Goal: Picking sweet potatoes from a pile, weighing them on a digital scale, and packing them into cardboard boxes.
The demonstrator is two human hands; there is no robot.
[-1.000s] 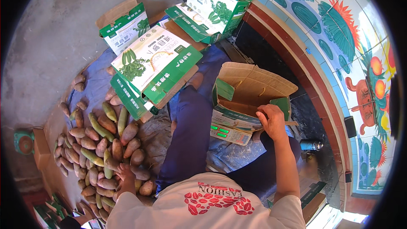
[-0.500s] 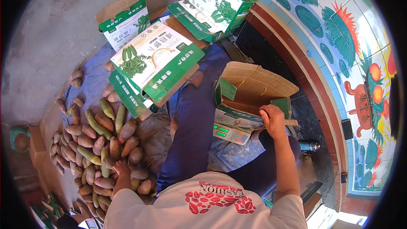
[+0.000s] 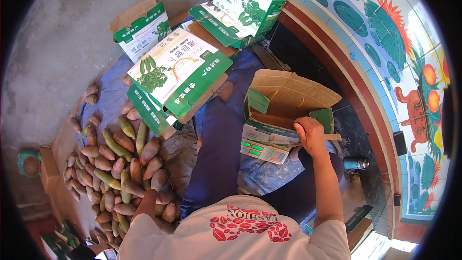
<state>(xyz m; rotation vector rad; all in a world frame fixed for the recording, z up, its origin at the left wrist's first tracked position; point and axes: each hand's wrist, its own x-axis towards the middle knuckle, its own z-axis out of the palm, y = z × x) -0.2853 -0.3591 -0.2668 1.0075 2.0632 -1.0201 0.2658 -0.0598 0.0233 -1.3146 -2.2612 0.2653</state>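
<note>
Head view, only one: left hand (image 3: 149, 197) is shifting against the half-second-earlier frame. Back then its fingers were showing on top of the heap; now they're dropping out of sight, with just wrist and hand back showing, lower left of center. For the work, that's meaning the hand is still busy in the heap, nothing visibly coming clear of it. Reddish-brown tubers (image 3: 106, 152) are filling the lower left, some longer green vegetables (image 3: 115, 145) lying among them, the outer ones spreading over a blue sheet (image 3: 108, 79). Right hand (image 3: 312, 135) is holding the same spot, right of center, at the near edge of the open carton (image 3: 293, 92). Carton is standing with its brown flap up and its inside facing the wearer; contents, if any, aren't showing. Scale (image 3: 275, 155) is sitting just below it in frame, display glowing green; can't tell whether it's bearing the carton. White-and-green box (image 3: 171, 65) is lying upper center-left, well apart from both hands. Fingers: right ones are curling close together, touching the carton edge; can't tell if they're pinching it or just resting. Left ones are hiding, so can't tell spread or grip.
</note>
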